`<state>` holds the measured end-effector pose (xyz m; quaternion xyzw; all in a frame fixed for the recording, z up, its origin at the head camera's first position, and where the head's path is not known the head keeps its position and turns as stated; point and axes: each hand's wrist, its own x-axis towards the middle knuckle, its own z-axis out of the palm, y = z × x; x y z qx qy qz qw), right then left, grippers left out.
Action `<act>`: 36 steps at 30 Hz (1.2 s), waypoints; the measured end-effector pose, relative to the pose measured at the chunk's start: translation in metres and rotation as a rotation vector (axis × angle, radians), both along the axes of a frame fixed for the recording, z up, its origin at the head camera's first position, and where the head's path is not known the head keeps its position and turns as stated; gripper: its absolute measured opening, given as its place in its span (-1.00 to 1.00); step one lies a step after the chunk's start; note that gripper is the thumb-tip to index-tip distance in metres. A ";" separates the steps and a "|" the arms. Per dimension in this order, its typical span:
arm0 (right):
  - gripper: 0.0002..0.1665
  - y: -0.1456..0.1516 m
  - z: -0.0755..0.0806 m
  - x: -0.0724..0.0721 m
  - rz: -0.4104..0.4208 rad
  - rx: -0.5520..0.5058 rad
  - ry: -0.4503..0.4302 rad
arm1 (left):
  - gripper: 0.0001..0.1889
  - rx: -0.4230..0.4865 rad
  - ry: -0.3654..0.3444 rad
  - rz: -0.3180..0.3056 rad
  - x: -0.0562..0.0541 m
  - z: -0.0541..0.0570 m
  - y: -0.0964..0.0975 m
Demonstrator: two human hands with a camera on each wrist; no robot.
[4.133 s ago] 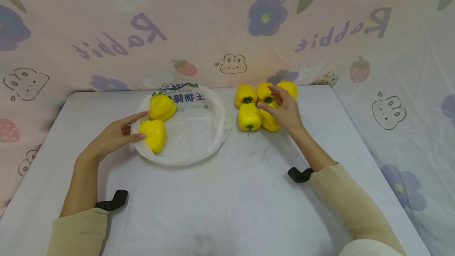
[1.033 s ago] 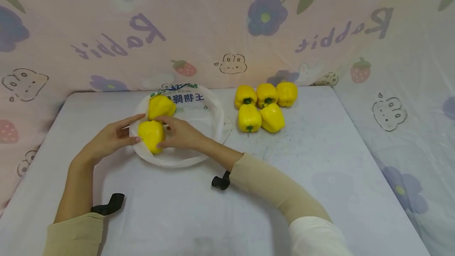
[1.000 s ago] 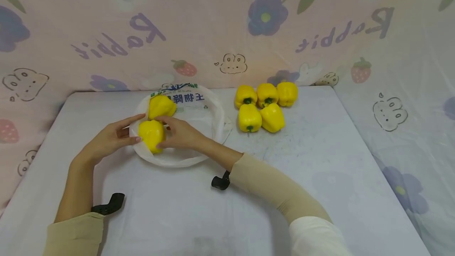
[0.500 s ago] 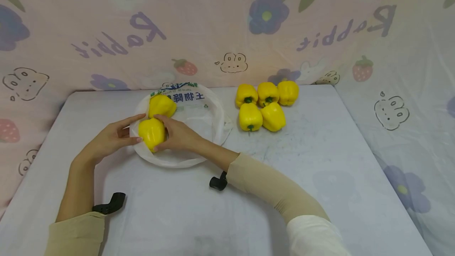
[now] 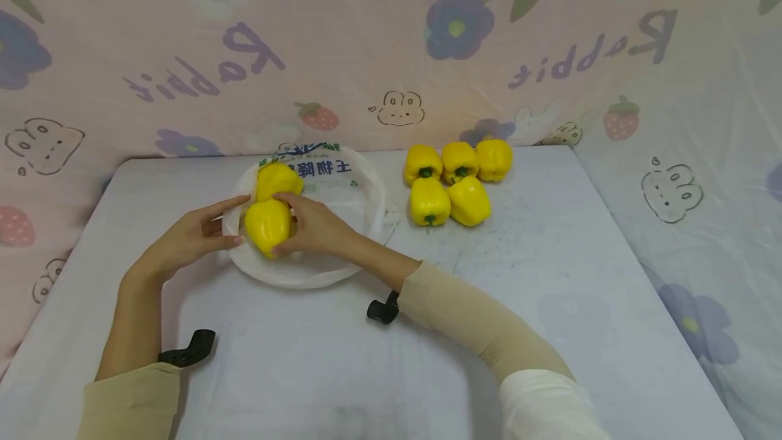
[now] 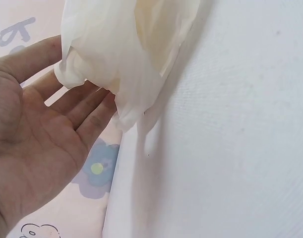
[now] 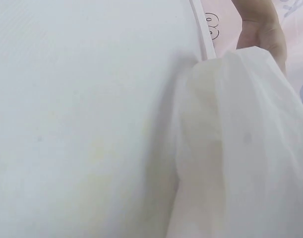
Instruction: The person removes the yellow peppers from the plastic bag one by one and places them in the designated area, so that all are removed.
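Table: white table (image 5: pixel 550 277), flowered curtain behind.
Bagged: two peppers inside the plastic bag (image 5: pixel 342 250).
Left: five peppers (image 5: pixel 455 182) loose.
Right hand (image 5: pixel 311 226): curled round the near pepper (image 5: pixel 269 226).
Left hand (image 5: pixel 189 240): flat, fingers straight against the bag's rim.

Bright even light, soft shadows, overexposed wrist views

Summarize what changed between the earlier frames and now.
The right hand left the five loose peppers and crossed to the white bag. It took hold of the near pepper and shifted it slightly toward the far pepper. The left hand stayed at the bag's rim; the pile of five did not move.
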<state>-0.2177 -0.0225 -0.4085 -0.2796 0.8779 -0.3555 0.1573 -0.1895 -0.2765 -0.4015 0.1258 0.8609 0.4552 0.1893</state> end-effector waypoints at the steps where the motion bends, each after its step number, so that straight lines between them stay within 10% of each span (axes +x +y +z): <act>1: 0.13 0.002 0.001 0.000 -0.001 -0.010 -0.010 | -0.19 0.003 0.002 0.006 0.000 0.000 0.000; 16: 0.10 0.033 0.003 -0.003 0.053 -0.318 -0.065 | -0.20 0.004 0.035 0.000 0.001 -0.001 -0.001; 36: 0.11 0.093 0.020 -0.010 -0.019 -0.320 -0.053 | -0.28 -0.092 0.033 0.068 0.000 0.004 0.004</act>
